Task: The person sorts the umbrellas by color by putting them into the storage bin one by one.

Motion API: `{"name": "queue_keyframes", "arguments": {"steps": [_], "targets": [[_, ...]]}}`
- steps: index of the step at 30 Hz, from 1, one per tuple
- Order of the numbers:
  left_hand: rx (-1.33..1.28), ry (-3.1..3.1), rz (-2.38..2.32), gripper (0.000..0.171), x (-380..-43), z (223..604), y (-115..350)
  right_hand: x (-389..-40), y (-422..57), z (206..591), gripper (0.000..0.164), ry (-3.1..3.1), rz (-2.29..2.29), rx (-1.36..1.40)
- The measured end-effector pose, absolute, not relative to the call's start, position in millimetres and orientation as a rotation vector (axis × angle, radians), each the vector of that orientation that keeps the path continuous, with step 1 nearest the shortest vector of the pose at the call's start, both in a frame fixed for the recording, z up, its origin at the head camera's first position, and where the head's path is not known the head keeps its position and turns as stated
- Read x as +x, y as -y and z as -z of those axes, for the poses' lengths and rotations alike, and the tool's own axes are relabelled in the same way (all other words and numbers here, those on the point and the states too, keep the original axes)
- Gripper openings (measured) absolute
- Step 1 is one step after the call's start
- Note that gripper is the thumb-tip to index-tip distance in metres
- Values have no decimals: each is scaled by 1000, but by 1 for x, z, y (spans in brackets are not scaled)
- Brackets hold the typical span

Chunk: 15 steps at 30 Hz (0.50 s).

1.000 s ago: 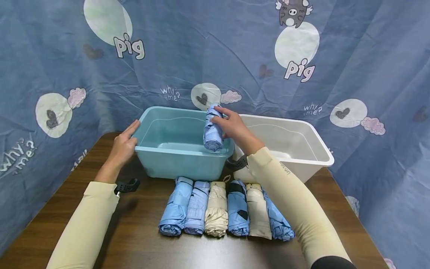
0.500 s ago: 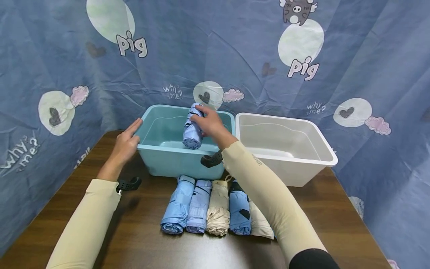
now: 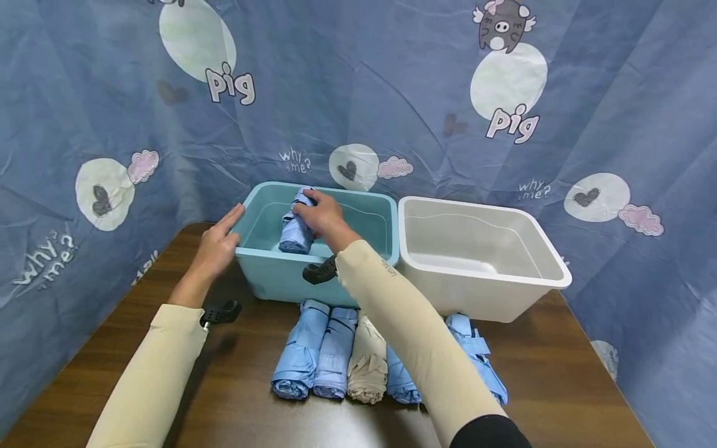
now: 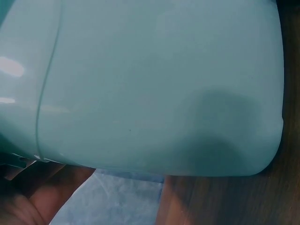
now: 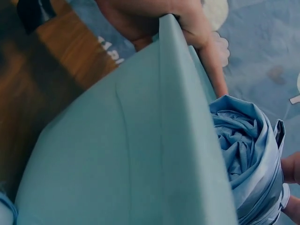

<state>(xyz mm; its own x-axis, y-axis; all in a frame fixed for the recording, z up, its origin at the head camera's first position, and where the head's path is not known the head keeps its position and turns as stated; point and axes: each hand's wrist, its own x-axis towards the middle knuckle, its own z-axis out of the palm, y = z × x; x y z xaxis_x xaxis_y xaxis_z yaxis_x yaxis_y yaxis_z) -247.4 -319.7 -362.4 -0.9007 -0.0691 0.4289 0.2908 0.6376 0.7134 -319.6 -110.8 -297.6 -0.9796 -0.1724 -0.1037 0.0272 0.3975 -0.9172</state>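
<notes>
My right hand (image 3: 322, 214) grips a light blue fabric roll (image 3: 295, 238) with dark straps, holding it tilted inside the teal bin (image 3: 370, 214), low behind the front rim. In the right wrist view the crumpled end of the fabric roll (image 5: 236, 136) shows close behind the rim, with fingertips (image 5: 291, 168) at its side. My left hand (image 3: 215, 249) holds the bin's left rim near the front corner, thumb over the inside edge and fingers along the outside. In the left wrist view the bin's wall (image 4: 140, 93) hides most of that hand.
A white bin (image 3: 476, 298) stands right beside the teal one. In front lie a blue roll (image 3: 302, 351), a lavender-blue roll (image 3: 336, 354), a beige roll (image 3: 368, 364) and more blue rolls, partly hidden under my right forearm. The wooden table (image 3: 235, 398) ends at a printed curtain (image 3: 426, 87).
My right hand has carried the light blue fabric roll leftward, from over the teal bin's right end down into its left half. My left hand has stayed on the rim.
</notes>
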Motion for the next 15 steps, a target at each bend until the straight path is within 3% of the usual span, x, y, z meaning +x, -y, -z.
{"name": "queue_keyframes", "arguments": {"steps": [15], "targets": [[-190, 2426, 1157, 61, -249, 367, 320, -324, 129, 322, 51, -2459, 1492, -170]]}}
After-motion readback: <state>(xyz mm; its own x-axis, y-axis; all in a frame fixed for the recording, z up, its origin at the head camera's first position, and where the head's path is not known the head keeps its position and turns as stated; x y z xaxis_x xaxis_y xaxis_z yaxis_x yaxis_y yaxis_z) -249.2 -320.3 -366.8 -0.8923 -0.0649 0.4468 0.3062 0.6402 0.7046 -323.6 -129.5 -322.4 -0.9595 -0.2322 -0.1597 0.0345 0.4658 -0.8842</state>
